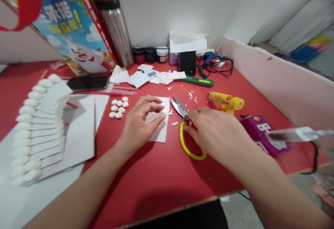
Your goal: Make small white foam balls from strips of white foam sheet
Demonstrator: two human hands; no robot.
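Note:
Between the thumb and fingers of my left hand (pixel 143 119) is a small round white piece (pixel 162 113), held above a white sheet (pixel 160 131) on the red table. My right hand (pixel 211 128) is at the yellow-handled scissors (pixel 191 152), its fingers closed over the pivot and upper handle; the blades (pixel 179 107) are slightly apart and point up and left. Several small white discs (pixel 119 108) lie left of my left hand. White scraps (pixel 191 97) are scattered beyond the scissors.
A yellow glue gun (pixel 227 102) and a purple box (pixel 266 135) stand right. A green cutter (pixel 198 81) lies behind. A fanned row of white pieces (pixel 47 124), a phone (pixel 87 83), a steel bottle (pixel 114 27) and a printed bag (pixel 75 34) are left.

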